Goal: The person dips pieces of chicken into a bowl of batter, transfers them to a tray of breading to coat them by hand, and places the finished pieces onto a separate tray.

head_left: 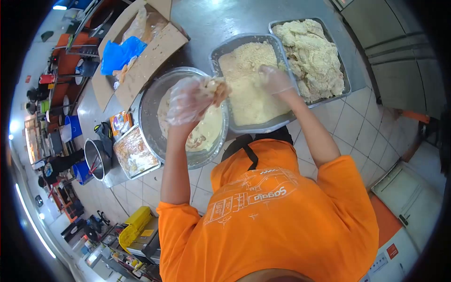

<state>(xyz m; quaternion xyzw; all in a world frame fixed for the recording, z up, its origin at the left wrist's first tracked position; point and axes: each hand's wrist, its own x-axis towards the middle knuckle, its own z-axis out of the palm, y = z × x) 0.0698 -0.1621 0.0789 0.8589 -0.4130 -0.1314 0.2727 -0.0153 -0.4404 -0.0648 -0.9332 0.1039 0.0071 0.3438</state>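
Observation:
My left hand [188, 99], in a clear plastic glove, is closed around a wet, battered piece of raw meat [219, 92], possibly chicken. It is above the right side of a large round metal bowl [149, 105], which has pale liquid batter [210, 130] and more pieces in it. Over a grey rectangular tub [251, 128] of pale breading [246, 101] is my gloved right hand [276, 81]. Its fingers are curled together, and what they hold, if anything, cannot be made out. Breaded pieces [312, 61] are heaped in a metal tray [345, 77] right of the tub.
An opened cardboard box [152, 58] with a blue plastic bag [122, 54] stands behind the bowl. A shallow tray [136, 152] and a deep metal pot [95, 157] sit at left on the steel table [202, 19]. Steel cabinets [399, 61] stand at right.

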